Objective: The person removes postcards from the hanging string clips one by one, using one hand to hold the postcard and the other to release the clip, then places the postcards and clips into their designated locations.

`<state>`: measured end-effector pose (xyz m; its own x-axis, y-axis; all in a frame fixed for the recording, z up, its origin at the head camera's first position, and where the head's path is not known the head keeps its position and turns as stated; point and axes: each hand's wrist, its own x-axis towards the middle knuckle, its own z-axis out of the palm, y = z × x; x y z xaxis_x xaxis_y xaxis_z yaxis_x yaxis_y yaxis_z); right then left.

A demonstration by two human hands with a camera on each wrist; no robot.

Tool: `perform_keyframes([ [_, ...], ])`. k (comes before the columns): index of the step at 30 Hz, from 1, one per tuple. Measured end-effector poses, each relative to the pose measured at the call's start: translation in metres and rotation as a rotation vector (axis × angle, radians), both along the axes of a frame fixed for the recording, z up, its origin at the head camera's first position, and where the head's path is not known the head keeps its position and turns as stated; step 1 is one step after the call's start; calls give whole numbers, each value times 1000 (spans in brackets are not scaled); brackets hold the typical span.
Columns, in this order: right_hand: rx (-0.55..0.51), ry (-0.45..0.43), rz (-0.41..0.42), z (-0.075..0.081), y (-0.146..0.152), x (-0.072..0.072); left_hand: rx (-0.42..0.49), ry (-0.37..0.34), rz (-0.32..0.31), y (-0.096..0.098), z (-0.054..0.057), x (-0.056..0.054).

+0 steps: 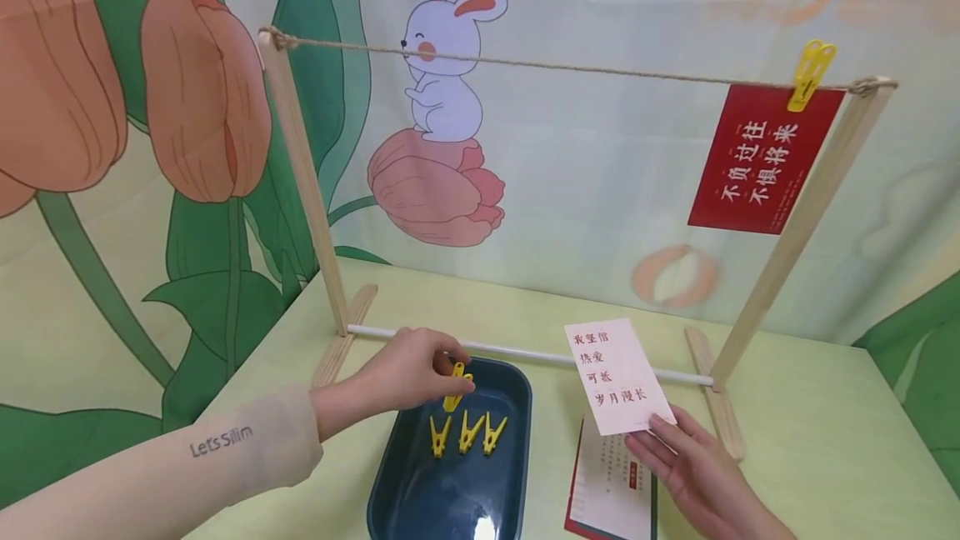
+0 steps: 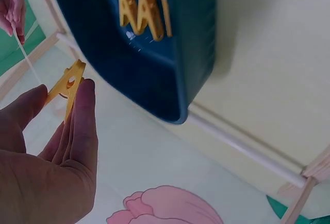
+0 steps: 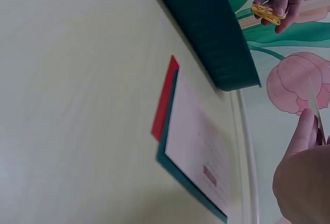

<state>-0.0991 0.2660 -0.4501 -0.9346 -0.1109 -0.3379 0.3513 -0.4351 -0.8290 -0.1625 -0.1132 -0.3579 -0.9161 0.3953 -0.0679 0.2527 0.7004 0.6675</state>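
Note:
Between thumb and fingers my left hand (image 1: 408, 369) pinches a yellow clothespin (image 1: 454, 390) above the far end of a dark blue tray (image 1: 522, 440). In the left wrist view the clothespin (image 2: 68, 86) is held by its two handle ends. Several more yellow clothespins (image 1: 467, 433) lie inside the tray. My right hand (image 1: 693, 465) holds a pale pink card (image 1: 618, 375) by its lower right corner, its printed red characters facing me. Beneath that card, a small stack of cards (image 1: 611, 490) lies on the table, white on top with red and green edges showing.
A twine line (image 1: 570, 67) runs between two wooden posts (image 1: 303, 190), joined low down by a white rod (image 1: 517, 350). At its right end a yellow clothespin (image 1: 812, 76) holds a red card (image 1: 761, 161). Behind hangs a printed backdrop with a rabbit (image 1: 447, 98).

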Motion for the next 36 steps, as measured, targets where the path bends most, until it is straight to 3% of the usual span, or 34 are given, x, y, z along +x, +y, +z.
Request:
perform_keyframes([
  [8,-6,-102,44,-22,7,10,-100,66,-95,-7,-24,12],
  [15,-2,-136,70,-36,9,18,-151,83,-161,-8,-34,20],
  [25,121,-219,12,-51,10,30,-214,-3,-200,-1,-49,32],
  [36,141,-285,-8,-61,12,44,-341,26,-200,10,-58,41],
])
